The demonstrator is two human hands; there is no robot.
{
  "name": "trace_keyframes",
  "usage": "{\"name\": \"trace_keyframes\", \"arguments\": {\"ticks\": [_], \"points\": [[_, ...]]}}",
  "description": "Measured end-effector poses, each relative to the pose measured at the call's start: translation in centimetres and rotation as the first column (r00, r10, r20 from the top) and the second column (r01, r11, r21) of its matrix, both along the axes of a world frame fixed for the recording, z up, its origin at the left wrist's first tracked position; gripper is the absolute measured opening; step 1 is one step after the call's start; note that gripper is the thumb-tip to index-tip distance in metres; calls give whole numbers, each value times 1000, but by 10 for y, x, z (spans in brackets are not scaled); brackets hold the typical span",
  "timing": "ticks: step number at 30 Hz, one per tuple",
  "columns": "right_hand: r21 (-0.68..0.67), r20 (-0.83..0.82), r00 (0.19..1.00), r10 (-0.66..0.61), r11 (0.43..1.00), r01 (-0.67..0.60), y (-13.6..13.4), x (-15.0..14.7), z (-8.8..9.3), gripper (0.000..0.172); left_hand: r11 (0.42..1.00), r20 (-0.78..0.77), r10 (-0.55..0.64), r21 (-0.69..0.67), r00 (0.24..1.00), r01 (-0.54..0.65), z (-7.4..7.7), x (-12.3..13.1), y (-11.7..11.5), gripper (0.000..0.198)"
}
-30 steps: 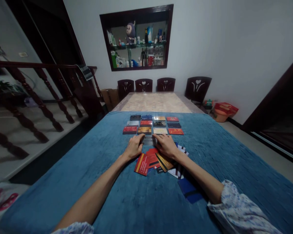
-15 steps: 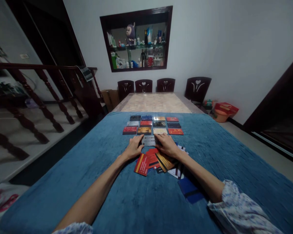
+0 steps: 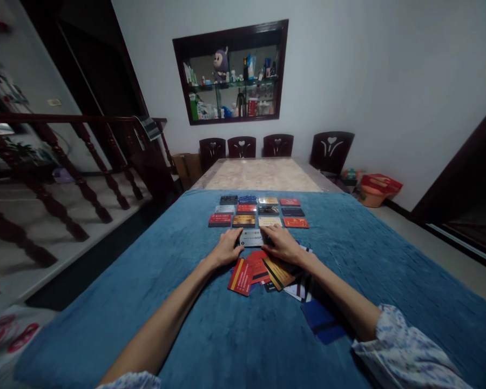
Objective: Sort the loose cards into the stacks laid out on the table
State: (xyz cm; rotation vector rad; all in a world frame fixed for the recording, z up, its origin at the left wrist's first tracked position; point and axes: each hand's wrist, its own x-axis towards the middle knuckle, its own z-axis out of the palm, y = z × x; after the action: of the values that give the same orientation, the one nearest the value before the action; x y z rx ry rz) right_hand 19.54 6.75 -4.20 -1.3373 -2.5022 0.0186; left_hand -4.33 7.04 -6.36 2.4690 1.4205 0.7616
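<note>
A silver-white card [image 3: 251, 238] lies in front of me, just below the nearest row of cards. My left hand [image 3: 225, 248] grips its left end between thumb and fingers. The opposite end is in the fingers of my right hand [image 3: 282, 244], which partly cover it. Beyond it, cards sit in three rows, among them a gold card [image 3: 243, 220], a cream card [image 3: 270, 221] and an orange-red card [image 3: 295, 222]. Closer to me is a loose, overlapping pile with a red card [image 3: 240, 277] and a yellow-gold card [image 3: 278, 273], partly under my right hand and wrist.
A blue cloth [image 3: 178, 335] covers the near part of the table; the stone-patterned tabletop [image 3: 259, 174] shows beyond. Blue cards [image 3: 323, 322] lie beside my right forearm. Dark chairs [image 3: 332, 151] stand at the far end. A wooden railing [image 3: 65, 183] runs along the left.
The view has shifted slightly, so everything appears a little lower and farther right. Both hands stay at the ends of the silver-white card, with no clear movement of it on the cloth.
</note>
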Motion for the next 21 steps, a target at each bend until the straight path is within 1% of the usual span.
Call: {"name": "trace_keyframes", "arguments": {"ticks": [6, 10, 13, 16, 21], "points": [[2, 13, 1000, 22, 1000, -22, -2, 2, 2, 51, 1000, -43, -12, 5, 999, 12, 2, 1, -2, 53], [-4, 22, 1000, 14, 1000, -14, -5, 2, 5, 49, 1000, -71, -24, 1, 997, 24, 7, 1, -4, 50], [-1, 29, 999, 24, 1000, -24, -6, 2, 7, 46, 999, -63, -36, -6, 997, 35, 11, -1, -5, 44], [3, 34, 998, 62, 998, -62, -3, 1, 9, 43, 998, -50, -66, -20, 997, 65, 16, -6, -3, 40], [-9, 24, 993, 117, 993, -117, 7, -3, 17, 43, 998, -41, -65, -30, 997, 64, 24, -21, 7, 45]]}}
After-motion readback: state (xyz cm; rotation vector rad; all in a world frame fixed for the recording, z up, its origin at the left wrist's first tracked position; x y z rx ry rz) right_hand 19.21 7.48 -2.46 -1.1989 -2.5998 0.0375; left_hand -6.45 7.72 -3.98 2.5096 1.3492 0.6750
